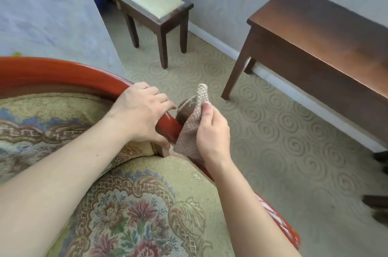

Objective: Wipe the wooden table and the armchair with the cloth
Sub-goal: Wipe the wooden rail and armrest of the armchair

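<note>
The armchair (52,72) fills the lower left, with a glossy red-brown wooden frame and floral tapestry cushions. My left hand (140,114) grips the sloping right arm of the frame from above. A beige-brown woven cloth (189,128) is pressed against the outer side of that arm, just right of my left hand. My right hand (212,135) holds the cloth, thumb on its upper fold. The dark wooden table (327,34) stands against the wall at the right, apart from both hands.
A small dark stool (155,2) with a cream padded top stands at the back near the wall corner. Swirl-patterned carpet (273,151) covers the floor between chair and table. Dark furniture feet (378,202) show at the right edge.
</note>
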{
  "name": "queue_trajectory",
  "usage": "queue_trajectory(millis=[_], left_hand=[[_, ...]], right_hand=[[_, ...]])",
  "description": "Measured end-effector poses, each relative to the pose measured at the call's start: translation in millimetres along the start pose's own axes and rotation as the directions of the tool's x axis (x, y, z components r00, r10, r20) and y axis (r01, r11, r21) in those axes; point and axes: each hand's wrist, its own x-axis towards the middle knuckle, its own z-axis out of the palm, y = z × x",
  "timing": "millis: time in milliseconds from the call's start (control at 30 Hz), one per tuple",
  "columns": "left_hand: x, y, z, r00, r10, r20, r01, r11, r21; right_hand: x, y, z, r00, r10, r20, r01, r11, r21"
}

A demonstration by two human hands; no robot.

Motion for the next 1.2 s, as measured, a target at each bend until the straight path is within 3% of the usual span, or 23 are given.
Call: queue_trajectory(millis=[100, 167, 300, 400, 467, 567, 733, 933, 1067, 1200], left_hand=[[7, 8, 0, 0.999, 0.003, 0.036, -0.003, 1.000, -0.009], [7, 8, -1, 0.999, -0.006, 0.047, 0.007, 1.000, -0.009], [7, 8, 1, 1.000, -0.006, 0.029, 0.006, 1.000, 0.002], [6, 8, 3, 1.000, 0.006, 0.006, -0.006, 1.000, -0.001], [6, 8, 5, 1.000, 0.013, -0.014, -0.013, 1.000, 0.000], [6, 8, 8, 0.999, 0.018, -0.044, -0.018, 1.000, -0.001], [5, 9, 12, 0.991, 0.020, -0.135, -0.023, 0.999, -0.026], [6, 8, 11, 0.992, 0.047, -0.119, -0.052, 0.998, -0.040], [6, 5, 8, 0.994, 0.075, -0.077, -0.079, 0.996, -0.051], [9, 4, 8, 0.995, 0.069, -0.078, -0.073, 0.996, -0.050]], right_hand=[[4, 5, -38, 0.998, 0.056, -0.022, -0.051, 0.983, 0.176], [-2, 11, -60, 0.999, 0.035, -0.034, -0.030, 0.990, 0.135], [-41, 22, -67, 0.990, -0.139, 0.001, 0.133, 0.942, -0.308], [-71, 31, -30, 0.973, -0.151, 0.175, 0.229, 0.715, -0.661], [-77, 32, -4, 0.981, -0.051, 0.186, 0.178, 0.613, -0.770], [-63, 26, 22, 0.994, -0.065, 0.090, 0.111, 0.615, -0.781], [-47, 19, 38, 0.973, -0.199, 0.114, 0.217, 0.637, -0.739], [-63, 41, 2, 0.978, -0.161, 0.135, 0.202, 0.550, -0.810], [-80, 54, -31, 0.989, -0.098, 0.113, 0.148, 0.542, -0.827], [-102, 79, -79, 0.989, -0.134, 0.056, 0.122, 0.554, -0.823]])
